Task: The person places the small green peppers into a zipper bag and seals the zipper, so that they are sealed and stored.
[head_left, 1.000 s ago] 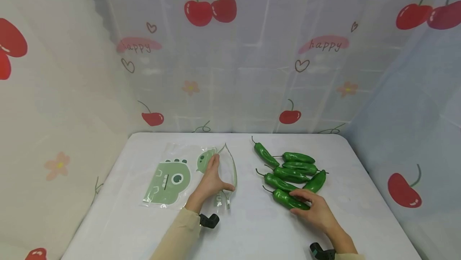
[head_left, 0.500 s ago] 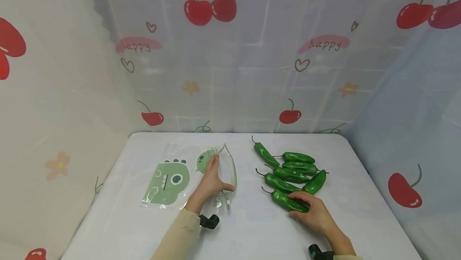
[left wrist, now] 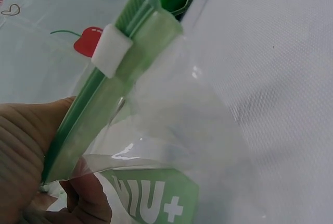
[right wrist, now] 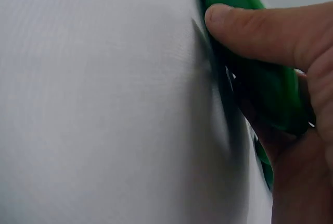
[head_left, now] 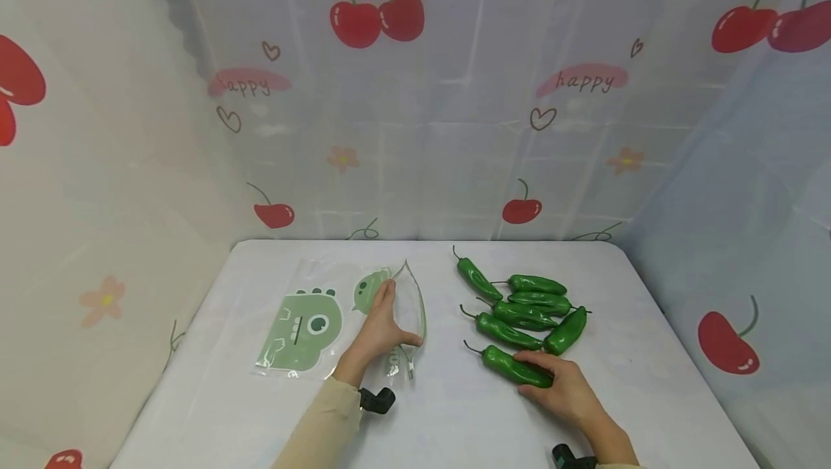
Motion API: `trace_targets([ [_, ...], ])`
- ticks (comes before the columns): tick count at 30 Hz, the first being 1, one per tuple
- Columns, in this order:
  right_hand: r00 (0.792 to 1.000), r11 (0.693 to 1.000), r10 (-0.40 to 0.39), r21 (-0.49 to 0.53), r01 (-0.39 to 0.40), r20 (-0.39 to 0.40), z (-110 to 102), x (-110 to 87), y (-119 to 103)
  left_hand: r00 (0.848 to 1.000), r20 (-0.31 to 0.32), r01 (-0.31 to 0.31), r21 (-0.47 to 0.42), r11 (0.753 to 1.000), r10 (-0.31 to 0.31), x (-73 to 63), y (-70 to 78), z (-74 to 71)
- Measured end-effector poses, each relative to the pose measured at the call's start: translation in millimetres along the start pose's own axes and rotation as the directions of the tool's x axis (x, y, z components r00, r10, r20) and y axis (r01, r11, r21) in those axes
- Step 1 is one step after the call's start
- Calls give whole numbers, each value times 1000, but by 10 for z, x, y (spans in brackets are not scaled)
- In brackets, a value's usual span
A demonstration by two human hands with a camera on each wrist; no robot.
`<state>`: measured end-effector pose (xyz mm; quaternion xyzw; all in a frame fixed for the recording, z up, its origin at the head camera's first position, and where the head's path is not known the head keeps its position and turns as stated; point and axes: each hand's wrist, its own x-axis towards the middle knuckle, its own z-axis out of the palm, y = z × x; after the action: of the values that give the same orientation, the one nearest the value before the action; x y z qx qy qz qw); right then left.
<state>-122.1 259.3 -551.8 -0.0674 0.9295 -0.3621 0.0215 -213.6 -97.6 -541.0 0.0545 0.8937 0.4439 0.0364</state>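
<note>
My right hand (head_left: 562, 387) grips a green chili pepper (head_left: 506, 366) near its blunt end, its thin stem pointing left. In the right wrist view the thumb presses one side of that pepper (right wrist: 268, 91); whether it touches the table I cannot tell. On the left lies a clear zip bag (head_left: 350, 325) with green dinosaur prints. My left hand (head_left: 376, 332) holds its mouth apart, thumb and index finger spread. The left wrist view shows the green zip strip (left wrist: 78, 114) against the thumb, a white slider (left wrist: 111, 50), and curled fingers partly behind the film.
Several more green peppers (head_left: 519, 315) lie grouped just behind the right hand. They rest on a white table (head_left: 448, 418). Cloth printed with cherries (head_left: 415, 130) rises behind the table and along both sides.
My right hand has drawn the pepper slightly left and toward the near edge, away from the other peppers. The left hand and the bag look the same.
</note>
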Motion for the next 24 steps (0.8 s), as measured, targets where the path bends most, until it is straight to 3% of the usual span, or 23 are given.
trace_targets([
  [9,997,999,45,9,-44,-62,73,21,-15,1000,3,-10,-8,1000,10,0,6,-12],
  [24,990,991,33,134,-14,-134,240,172,-100,1000,13,-4,2,1000,4,-29,21,-24],
])
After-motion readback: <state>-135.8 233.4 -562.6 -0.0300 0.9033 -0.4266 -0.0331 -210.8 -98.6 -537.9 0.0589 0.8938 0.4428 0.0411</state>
